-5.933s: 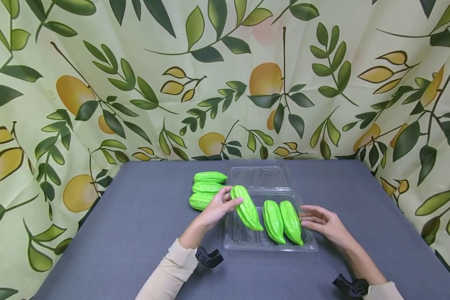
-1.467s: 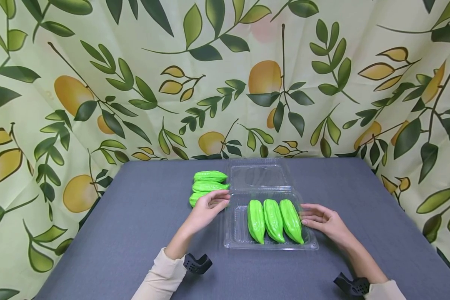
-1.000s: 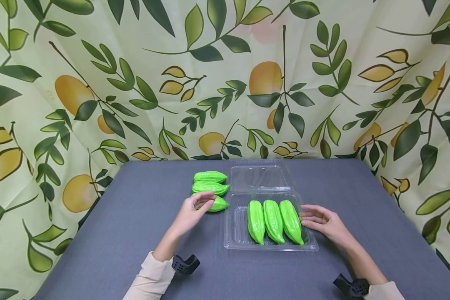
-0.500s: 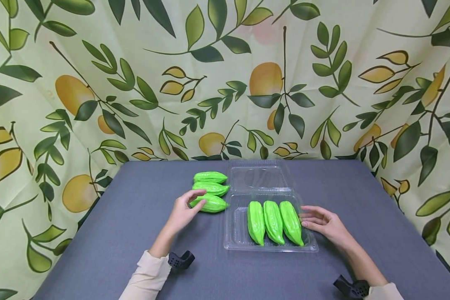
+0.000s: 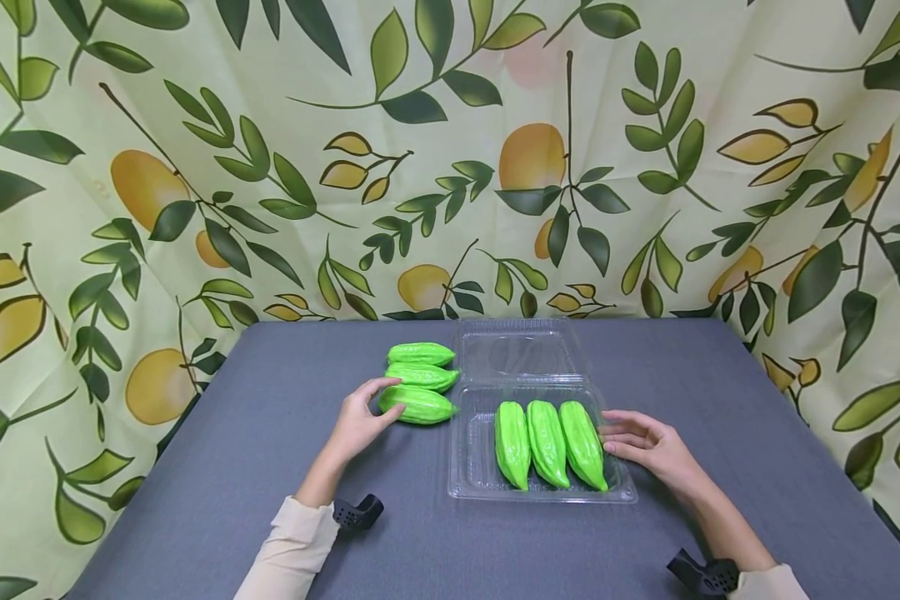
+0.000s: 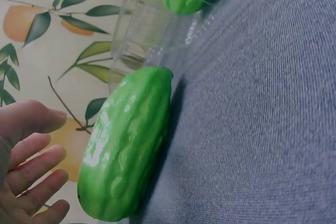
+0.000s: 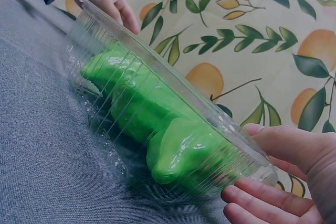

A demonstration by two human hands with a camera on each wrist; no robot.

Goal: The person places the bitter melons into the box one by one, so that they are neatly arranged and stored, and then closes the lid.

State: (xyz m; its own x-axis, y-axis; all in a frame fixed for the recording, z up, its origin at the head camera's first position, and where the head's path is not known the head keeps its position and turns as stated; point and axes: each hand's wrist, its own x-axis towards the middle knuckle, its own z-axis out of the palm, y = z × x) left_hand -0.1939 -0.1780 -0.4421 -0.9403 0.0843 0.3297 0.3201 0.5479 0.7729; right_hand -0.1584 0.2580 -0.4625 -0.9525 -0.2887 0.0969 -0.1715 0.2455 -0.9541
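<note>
Three bright green bitter melons lie stacked back to front left of the container; the front bitter melon (image 5: 417,406) has my left hand (image 5: 361,420) at its left end. In the left wrist view, the thumb and fingers (image 6: 42,166) are spread beside this melon, with a gap between them. Inside the open clear plastic container (image 5: 468,487), three more bitter melons (image 5: 546,444) lie side by side in the right part. My right hand (image 5: 648,442) rests at the container's right wall, thumb and fairly straight fingers touching the rim in the right wrist view.
The container's lid (image 5: 521,350) lies folded back behind its base. The other loose bitter melons (image 5: 422,377) lie behind the front one. A grey cloth (image 5: 307,358) covers the table, and a leaf-patterned curtain (image 5: 450,242) hangs at the back.
The left hand lays the bitter melon it held in the container, beside the other two. Then it draws back left to the front loose melon. The right hand stays at the container wall.
</note>
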